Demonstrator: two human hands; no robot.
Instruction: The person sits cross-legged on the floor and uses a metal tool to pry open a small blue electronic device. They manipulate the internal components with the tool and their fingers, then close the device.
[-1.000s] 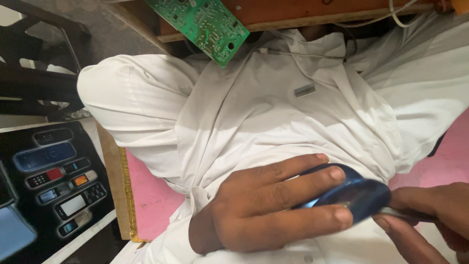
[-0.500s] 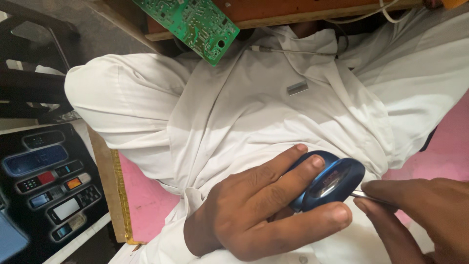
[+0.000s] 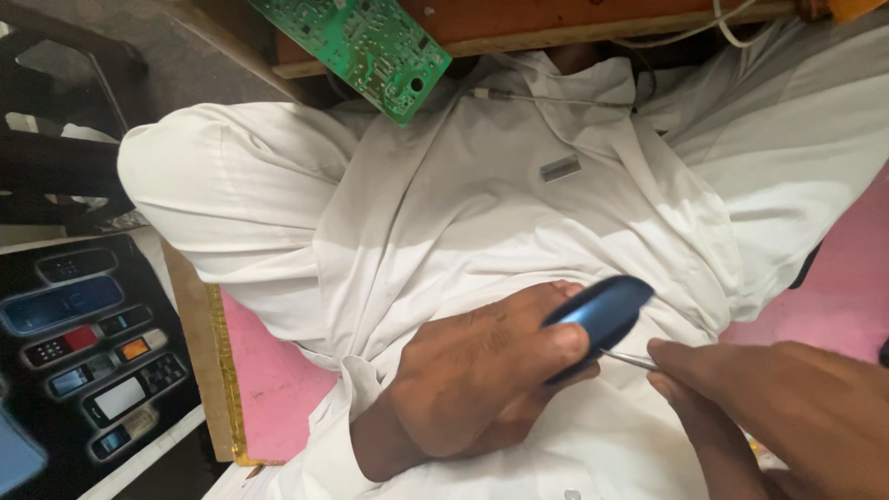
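My left hand [image 3: 472,380] grips a small, rounded dark-blue casing [image 3: 600,313] over my lap, thumb and fingers wrapped around its lower end. My right hand [image 3: 787,407] comes in from the lower right and pinches a thin metal tool [image 3: 632,359]. The tool's tip touches the underside of the blue casing. Both hands rest above my white clothing [image 3: 482,213], which fills the middle of the view.
A green circuit board [image 3: 356,46] hangs off the edge of a wooden bench [image 3: 574,23] at the top. A pale cable [image 3: 732,32] trails there too. A pink cushion [image 3: 269,370] lies beneath me. A dark poster of several phones [image 3: 79,343] sits at the left.
The blue casing has turned from showing its open, shiny inside to showing its dark edge. My right hand has moved left and brought the metal tool up against it.
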